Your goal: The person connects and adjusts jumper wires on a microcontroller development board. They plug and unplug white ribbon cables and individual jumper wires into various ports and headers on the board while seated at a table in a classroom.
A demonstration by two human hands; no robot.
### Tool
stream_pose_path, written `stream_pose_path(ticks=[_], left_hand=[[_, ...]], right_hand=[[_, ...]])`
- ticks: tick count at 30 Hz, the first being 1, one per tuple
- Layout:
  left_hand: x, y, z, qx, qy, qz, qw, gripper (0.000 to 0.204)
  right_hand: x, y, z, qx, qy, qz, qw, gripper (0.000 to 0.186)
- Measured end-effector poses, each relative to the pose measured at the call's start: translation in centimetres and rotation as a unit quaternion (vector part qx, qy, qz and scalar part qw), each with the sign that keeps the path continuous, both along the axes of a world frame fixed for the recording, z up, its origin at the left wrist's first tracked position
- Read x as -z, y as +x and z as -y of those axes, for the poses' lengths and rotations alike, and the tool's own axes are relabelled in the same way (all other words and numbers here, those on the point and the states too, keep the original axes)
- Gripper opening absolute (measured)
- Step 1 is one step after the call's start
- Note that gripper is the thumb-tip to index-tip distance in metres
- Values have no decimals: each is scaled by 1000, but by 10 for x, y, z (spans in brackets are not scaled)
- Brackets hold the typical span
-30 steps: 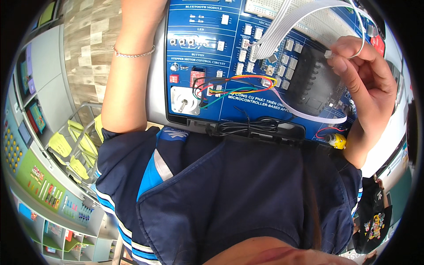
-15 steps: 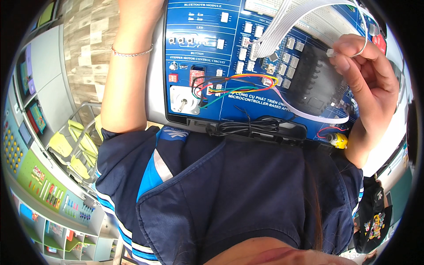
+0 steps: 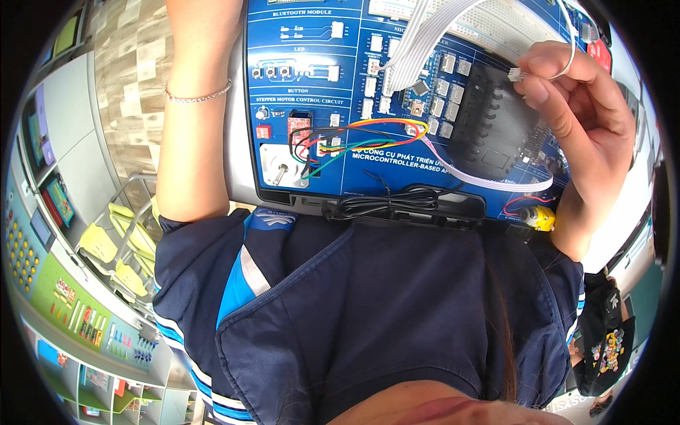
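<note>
A blue microcontroller training board (image 3: pixel 312 71) lies in its dark case in front of me. Over its right part my right hand (image 3: pixel 581 106) pinches a small white cable connector (image 3: pixel 517 74) between thumb and forefinger. A thin white cable (image 3: pixel 572 35) loops up from it. The connector is held above a black module (image 3: pixel 489 127) on the board, next to rows of white sockets. My left arm reaches along the board's left side; only the base of my left hand (image 3: pixel 205 10) shows at the top edge, its fingers out of view.
A white ribbon cable (image 3: pixel 418 53) arches over the board to a white breadboard (image 3: pixel 489 32). Coloured wires (image 3: pixel 354 138) run by a stepper motor (image 3: pixel 282 166). A black cord bundle (image 3: pixel 389 203) lies along the front edge, near a yellow motor (image 3: pixel 537 218). Green chairs (image 3: pixel 117 248) stand at left.
The board and both arms sit slightly further left in view. My right hand has moved left and slightly up with the connector still pinched.
</note>
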State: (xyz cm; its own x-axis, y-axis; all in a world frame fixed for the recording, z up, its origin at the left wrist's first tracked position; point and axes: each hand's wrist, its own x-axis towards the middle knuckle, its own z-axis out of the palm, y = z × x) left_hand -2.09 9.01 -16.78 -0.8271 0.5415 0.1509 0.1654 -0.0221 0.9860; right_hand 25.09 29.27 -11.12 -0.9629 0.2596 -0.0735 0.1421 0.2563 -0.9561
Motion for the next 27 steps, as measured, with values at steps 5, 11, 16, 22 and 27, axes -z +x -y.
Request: stream_pose_path(ticks=[5,11,16,22,27], left_hand=[[3,-2,-4,16,0,-7,1000,24],[-3,1,1,4,-8,-14,1000,24],[0,0,0,11,-6,-14,1000,24],[2,0,3,31,5,-30,999,24],[0,-3,1,13,-5,-13,1000,24]], right_hand=[[2,2,1,9,7,-8,1000,21],[-2,0,2,6,1,4,1000,20],[0,-2,10,42,-23,-6,999,20],[-3,-12,21,32,-70,-32,997,21],[-6,-13,23,42,-91,-25,995,20]])
